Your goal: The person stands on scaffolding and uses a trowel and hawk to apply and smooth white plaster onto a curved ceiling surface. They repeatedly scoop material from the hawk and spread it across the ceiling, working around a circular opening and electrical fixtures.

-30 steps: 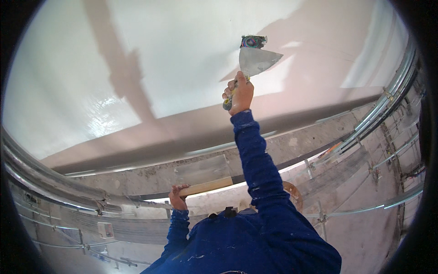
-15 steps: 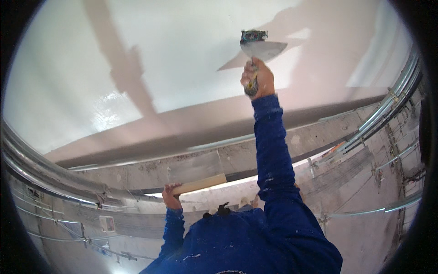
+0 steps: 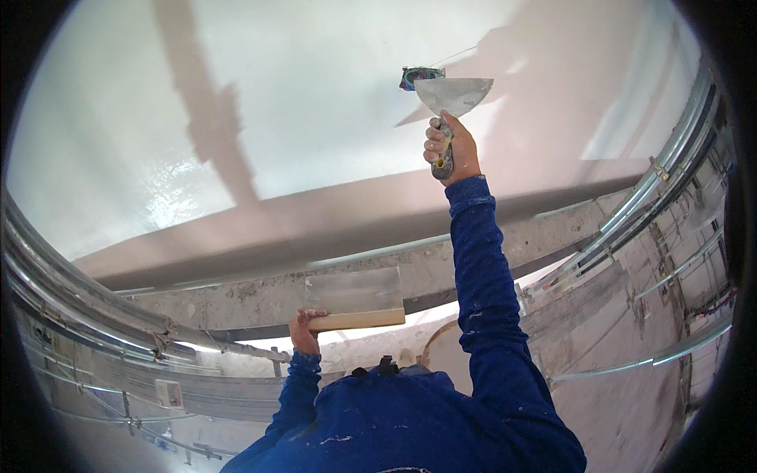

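My right hand [image 3: 463, 151] is raised high against a smooth, glossy white wall [image 3: 307, 110]. Its fingers wrap round the dark, yellow-marked handle of a putty knife [image 3: 457, 95], whose fan-shaped metal blade points up. The blade overlaps the edge of a dark box opening [image 3: 418, 77] with coloured wires inside; whether it touches the wall, I cannot tell. Lower down, my left hand [image 3: 303, 331] grips one end of the pale, bar-like handle of a wide rectangular skimming blade [image 3: 355, 290]. That blade is held roughly level, its thin sheet facing up.
A rough concrete ledge [image 3: 236, 307] runs along the wall's lower edge. Curved metal scaffold pipes pass at the left [image 3: 87, 296] and right [image 3: 654, 185]. Behind me are more poles and a plank [image 3: 221, 392]. A long shadow [image 3: 209, 110] falls on the wall.
The putty knife has shifted right of the box opening, uncovering more of it, and its blade sits a little lower. The skimming blade has turned more level, showing more of its sheet.
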Demonstrator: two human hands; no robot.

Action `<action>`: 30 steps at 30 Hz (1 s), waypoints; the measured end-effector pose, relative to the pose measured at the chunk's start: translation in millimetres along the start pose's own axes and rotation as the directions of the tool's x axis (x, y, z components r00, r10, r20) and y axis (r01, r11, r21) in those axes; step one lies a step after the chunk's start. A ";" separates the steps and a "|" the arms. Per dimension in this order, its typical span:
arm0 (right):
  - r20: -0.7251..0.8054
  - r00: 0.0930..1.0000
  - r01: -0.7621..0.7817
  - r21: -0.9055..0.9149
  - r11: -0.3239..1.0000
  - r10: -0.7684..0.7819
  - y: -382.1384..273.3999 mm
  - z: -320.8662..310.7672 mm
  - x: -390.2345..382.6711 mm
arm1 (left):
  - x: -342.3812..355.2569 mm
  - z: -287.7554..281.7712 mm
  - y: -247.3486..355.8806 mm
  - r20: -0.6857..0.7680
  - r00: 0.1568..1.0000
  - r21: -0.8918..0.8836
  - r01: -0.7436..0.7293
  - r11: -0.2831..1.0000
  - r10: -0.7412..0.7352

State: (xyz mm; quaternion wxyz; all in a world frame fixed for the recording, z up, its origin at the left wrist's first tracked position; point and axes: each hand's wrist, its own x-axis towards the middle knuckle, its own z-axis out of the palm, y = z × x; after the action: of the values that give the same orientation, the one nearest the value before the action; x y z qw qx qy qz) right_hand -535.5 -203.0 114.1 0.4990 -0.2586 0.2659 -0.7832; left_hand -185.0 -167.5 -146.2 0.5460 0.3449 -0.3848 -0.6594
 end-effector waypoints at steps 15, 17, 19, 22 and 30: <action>0.078 0.992 -0.099 0.066 0.993 0.094 -1.8 -10.1 9.3 | 19.0 -8.4 3.6 -0.074 0.997 -0.015 0.006 1.000 -0.007; 0.082 0.991 -0.106 0.031 0.994 0.104 -3.6 -7.7 8.8 | 27.1 -9.0 1.6 -0.068 0.998 0.005 0.014 1.000 -0.013; 0.065 0.989 -0.133 0.041 0.990 0.130 -3.9 -13.5 14.1 | 30.8 -4.5 -1.1 -0.093 0.996 0.021 0.001 1.000 0.001; 0.083 0.984 -0.163 0.063 0.985 0.158 -7.3 -17.6 16.6 | 38.2 -0.9 -3.1 -0.076 0.995 0.024 0.067 0.997 -0.065; 0.180 0.959 -0.260 0.253 0.932 0.218 -27.3 -16.6 26.0 | 51.5 -3.2 -26.0 -0.073 0.991 -0.030 0.114 0.993 -0.116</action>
State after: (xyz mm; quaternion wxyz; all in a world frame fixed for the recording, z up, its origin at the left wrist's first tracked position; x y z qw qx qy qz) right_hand -573.8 -214.4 124.1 0.6401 -0.2106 0.1466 -0.7242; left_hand -202.6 -215.9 -172.5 0.5255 0.3836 -0.3353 -0.6814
